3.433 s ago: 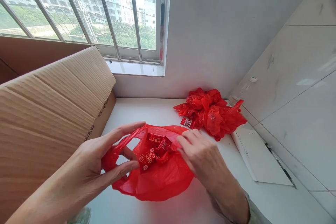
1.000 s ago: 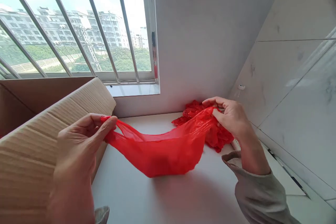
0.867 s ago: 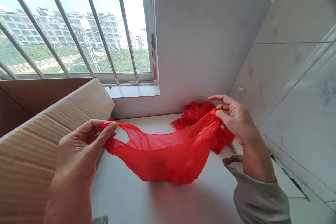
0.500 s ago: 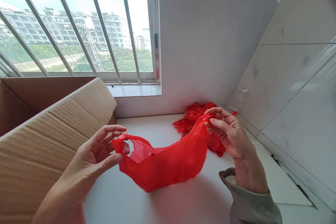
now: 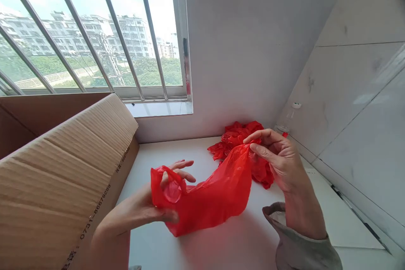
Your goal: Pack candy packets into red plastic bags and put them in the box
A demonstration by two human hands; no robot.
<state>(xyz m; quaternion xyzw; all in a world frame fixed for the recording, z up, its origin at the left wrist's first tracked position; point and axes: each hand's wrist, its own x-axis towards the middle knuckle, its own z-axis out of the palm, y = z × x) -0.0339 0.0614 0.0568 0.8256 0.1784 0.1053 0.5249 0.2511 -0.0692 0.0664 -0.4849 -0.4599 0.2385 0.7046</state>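
Note:
A thin red plastic bag (image 5: 211, 202) hangs slackly over the white tabletop. My right hand (image 5: 278, 156) pinches its gathered right end between thumb and fingertips. At the bag's left end, a handle loop (image 5: 158, 177) stands up. My left hand (image 5: 148, 206) is around that end, thumb along the front side and fingers stretched out behind, spread and not closed on the plastic. Part of the left palm is hidden behind the red film. Behind my right hand lies a crumpled heap of red plastic bags (image 5: 234, 137).
An open cardboard box (image 5: 79, 147) with printed digits fills the left side. A barred window (image 5: 126, 50) and its sill (image 5: 158, 109) are behind it. A clear bottle with a white cap (image 5: 296, 105) stands in the corner by the tiled wall (image 5: 357, 105).
My left hand has let go of its pinch on the bag's left handle and moved right, with its fingers now extended around that end. My right hand has stayed nearly in place.

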